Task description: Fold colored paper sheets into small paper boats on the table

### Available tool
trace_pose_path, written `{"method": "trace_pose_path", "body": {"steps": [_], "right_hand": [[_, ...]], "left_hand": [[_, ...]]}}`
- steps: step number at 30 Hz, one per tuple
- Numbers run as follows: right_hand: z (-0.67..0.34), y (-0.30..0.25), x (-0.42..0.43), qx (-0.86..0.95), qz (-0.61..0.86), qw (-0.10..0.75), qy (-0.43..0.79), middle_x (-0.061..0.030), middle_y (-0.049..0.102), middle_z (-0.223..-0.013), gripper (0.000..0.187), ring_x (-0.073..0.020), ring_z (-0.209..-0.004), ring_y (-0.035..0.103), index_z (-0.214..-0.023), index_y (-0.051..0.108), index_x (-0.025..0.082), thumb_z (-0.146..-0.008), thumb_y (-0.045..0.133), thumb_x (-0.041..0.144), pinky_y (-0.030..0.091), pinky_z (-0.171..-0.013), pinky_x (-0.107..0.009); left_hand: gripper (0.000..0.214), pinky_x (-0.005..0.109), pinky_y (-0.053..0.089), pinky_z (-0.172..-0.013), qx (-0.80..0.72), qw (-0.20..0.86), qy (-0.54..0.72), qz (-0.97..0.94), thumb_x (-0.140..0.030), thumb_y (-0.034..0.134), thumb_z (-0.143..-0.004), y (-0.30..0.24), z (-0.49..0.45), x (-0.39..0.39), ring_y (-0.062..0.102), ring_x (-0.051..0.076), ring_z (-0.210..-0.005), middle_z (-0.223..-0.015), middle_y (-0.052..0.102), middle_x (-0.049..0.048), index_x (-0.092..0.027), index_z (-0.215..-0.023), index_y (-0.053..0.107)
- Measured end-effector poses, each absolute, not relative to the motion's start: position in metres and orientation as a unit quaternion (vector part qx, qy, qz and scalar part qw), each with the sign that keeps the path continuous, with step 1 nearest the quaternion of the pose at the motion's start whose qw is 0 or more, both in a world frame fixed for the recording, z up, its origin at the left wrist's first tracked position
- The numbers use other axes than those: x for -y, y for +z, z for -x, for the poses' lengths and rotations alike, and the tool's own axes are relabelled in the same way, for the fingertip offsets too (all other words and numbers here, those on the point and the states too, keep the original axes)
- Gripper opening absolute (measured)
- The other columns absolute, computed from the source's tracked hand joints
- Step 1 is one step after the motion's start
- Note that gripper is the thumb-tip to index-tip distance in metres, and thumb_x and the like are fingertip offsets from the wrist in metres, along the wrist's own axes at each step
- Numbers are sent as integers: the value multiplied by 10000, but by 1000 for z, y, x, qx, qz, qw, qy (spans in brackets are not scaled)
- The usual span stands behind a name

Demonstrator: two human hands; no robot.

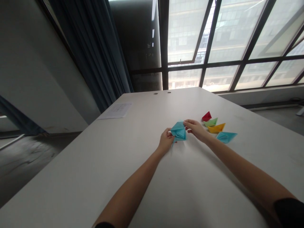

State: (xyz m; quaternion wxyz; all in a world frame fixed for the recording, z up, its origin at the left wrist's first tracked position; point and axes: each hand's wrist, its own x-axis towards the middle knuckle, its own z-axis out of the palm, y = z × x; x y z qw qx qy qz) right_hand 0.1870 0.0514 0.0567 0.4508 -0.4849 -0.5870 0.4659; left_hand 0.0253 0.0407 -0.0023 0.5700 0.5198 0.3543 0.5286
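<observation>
Between two hands, one blue paper (apparently)

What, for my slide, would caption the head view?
Left hand and right hand hold folded blue paper near four folded shapes on a white table.

"What lies ahead and left of the left hand?"
"Printed paper, with a blue curtain farther off."
"And ahead of the right hand?"
"Dark-framed windows, one pane tilted open."

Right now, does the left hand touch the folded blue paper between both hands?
Touching: the head view shows the left hand pinching the folded blue paper.
</observation>
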Motion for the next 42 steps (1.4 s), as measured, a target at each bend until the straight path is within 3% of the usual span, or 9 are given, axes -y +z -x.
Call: {"method": "trace_pose_path", "body": {"steps": [3,8,14,21,25,30,34,39,42], "right_hand": [[-187,49,-55,532,503,458,504,10,529,-647,250,-85,-546,483,-705,536,166,-663,572,409,355,-482,-202],[-177,47,-49,610,488,436,447,7,534,-650,297,-96,-564,492,-736,552,163,-700,551,458,377,-486,-210],[-180,52,-44,733,481,305,372,-25,599,-764,404,-130,-630,559,-959,551,166,-639,668,383,442,-558,-245],[-188,57,-44,782,493,267,273,-1,623,-694,231,-111,-600,565,-923,593,183,-701,532,172,428,-558,-215],[-185,61,-39,814,477,262,202,17,610,-652,202,-110,-599,560,-847,612,194,-685,507,135,422,-581,-219],[-177,60,-34,818,451,312,173,21,604,-689,227,-102,-578,550,-906,534,190,-689,510,125,422,-565,-215],[-175,56,-35,839,425,312,138,-20,597,-783,162,-111,-634,562,-898,575,182,-742,532,182,437,-609,-233],[-175,50,-40,847,439,276,117,-43,610,-793,293,-131,-630,570,-1032,600,172,-766,562,286,447,-642,-270],[-174,51,-40,845,442,281,110,-43,615,-779,230,-133,-628,564,-946,623,176,-785,534,315,438,-644,-273]], "left_hand": [[322,205,453,-467,-355,565,521,-532,-231,665,-586,-1,-25,-40,535,83,-479,-621,581,-42,-171,-845,483],[297,191,408,-422,-379,534,538,-530,-416,637,-669,-3,-23,-42,505,81,-429,-535,533,-47,-170,-741,488],[356,183,386,-403,-410,475,589,-510,-507,617,-675,-10,-20,-47,480,79,-430,-526,504,-49,-172,-717,503],[459,200,393,-396,-428,507,608,-436,-615,571,-658,-6,-20,-48,507,100,-409,-513,519,-36,-173,-731,470],[456,195,385,-388,-427,506,609,-437,-618,547,-680,-4,-21,-48,503,98,-397,-501,510,-35,-174,-707,448],[427,194,358,-365,-451,474,608,-450,-596,521,-716,-6,-20,-48,466,92,-367,-455,458,-57,-186,-656,418],[407,191,344,-362,-471,451,600,-463,-575,530,-719,-4,-20,-45,450,88,-370,-457,447,-62,-187,-644,429],[380,173,326,-402,-436,480,583,-490,-533,605,-669,-1,-21,-41,434,70,-414,-495,469,-62,-175,-716,485],[382,179,336,-438,-425,479,571,-514,-530,606,-669,-1,-22,-41,427,67,-432,-508,480,-54,-168,-731,499]]}}
